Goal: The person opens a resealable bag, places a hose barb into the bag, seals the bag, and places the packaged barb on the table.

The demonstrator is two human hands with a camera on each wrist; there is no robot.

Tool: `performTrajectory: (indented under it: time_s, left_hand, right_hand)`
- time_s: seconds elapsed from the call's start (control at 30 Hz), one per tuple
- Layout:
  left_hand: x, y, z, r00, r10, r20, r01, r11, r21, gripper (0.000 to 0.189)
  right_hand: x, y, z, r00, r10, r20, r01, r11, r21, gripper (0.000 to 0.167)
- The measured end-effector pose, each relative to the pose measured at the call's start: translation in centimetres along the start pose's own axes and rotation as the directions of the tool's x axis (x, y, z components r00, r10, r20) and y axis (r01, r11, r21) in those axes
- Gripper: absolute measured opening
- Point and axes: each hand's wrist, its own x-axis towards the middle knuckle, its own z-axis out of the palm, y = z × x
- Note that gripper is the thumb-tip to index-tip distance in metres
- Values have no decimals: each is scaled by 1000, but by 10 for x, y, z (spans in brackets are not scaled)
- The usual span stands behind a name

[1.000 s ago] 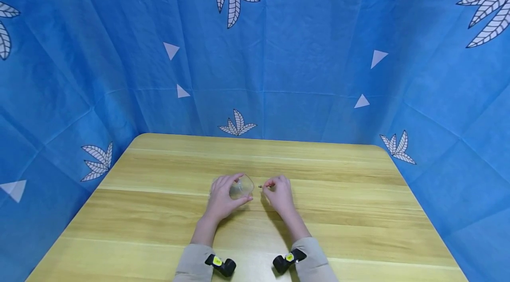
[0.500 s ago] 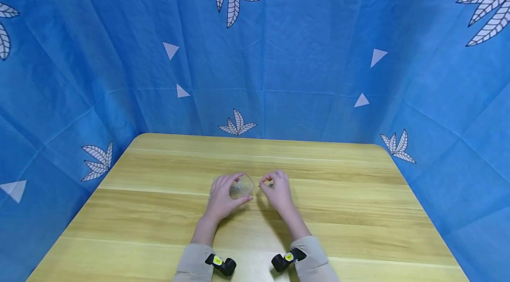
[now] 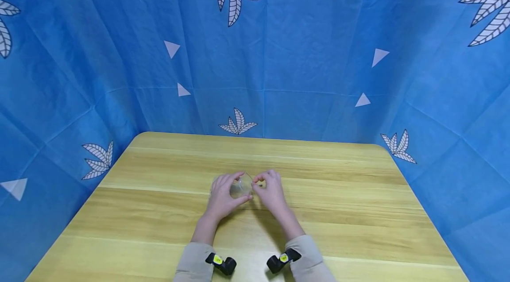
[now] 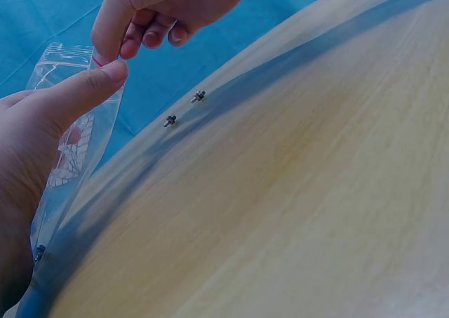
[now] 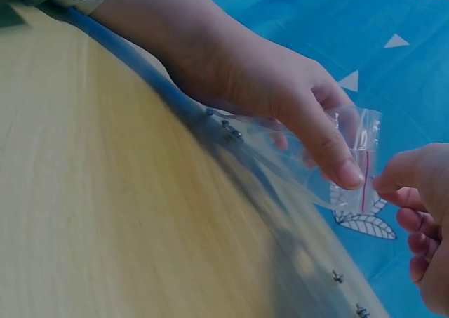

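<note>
Your clear bag [image 3: 240, 187] sits lower centre in the head view — your left hand [image 3: 221, 198] grips its mouth; your right hand [image 3: 272, 189] narrows thumb to forefinger there, on what I cannot tell — and two small screws [image 4: 198, 96] lie on the table [image 3: 338, 211], upper left of the left wrist view

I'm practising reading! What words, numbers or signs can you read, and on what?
Nothing can be read.
Yellow label on the left wrist camera: marks too small to read.
Yellow label on the right wrist camera: too small too.
Clear zip bag: red line, no visible writing.
</note>
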Motion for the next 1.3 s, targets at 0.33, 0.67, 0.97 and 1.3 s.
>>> performTrajectory:
  time_s: [0.33,0.67,0.97,1.3]
  left_hand:
    - [0,0,-1,1000,-2,0,2,1000,-5,74]
    - [1,1,-1,1000,-5,6,5,1000,4,73]
    - [1,0,0,1000,-10,-2,10,1000,13,74]
    - [1,2,-1,1000,-27,15,27,999,19,74]
  right_hand:
    - [0,1,5,999,25,33,-24,1000,-18,5]
    - [-1,3,2,1000,18,22,-17,1000,-13,4]
    - [3,9,-8,999,16,-38,-16,1000,18,7]
    - [8,22,-14,996,41,-79,-41,999,-8,10]
